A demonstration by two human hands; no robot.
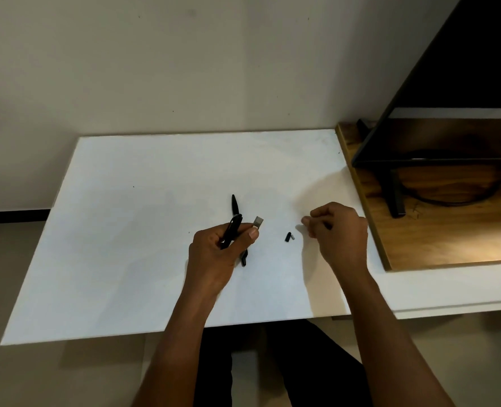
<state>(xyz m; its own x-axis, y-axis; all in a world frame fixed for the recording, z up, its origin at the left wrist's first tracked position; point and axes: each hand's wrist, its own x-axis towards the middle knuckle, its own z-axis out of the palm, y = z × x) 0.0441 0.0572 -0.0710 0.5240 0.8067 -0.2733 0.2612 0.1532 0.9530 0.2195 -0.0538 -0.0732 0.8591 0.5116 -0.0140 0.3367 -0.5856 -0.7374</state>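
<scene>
My left hand (214, 254) grips a black pen barrel (232, 230), which slants up out of the fist. A small grey piece (258, 222) lies at its thumb tip. A second thin black pen part (234, 204) lies on the white board (126, 230) and runs under that hand. A short black and grey piece (289, 237) lies loose on the board between my hands. My right hand (338, 233) hovers to its right with fingers curled and thumb and forefinger pinched together. A small dark piece (328, 226) shows between its fingers.
The white board overhangs a white desk (448, 286). To the right, a wooden tray (448, 236) carries a black monitor (463, 83) on a stand with a cable. A wall rises behind the board. My dark-clothed legs (272, 371) are below the front edge.
</scene>
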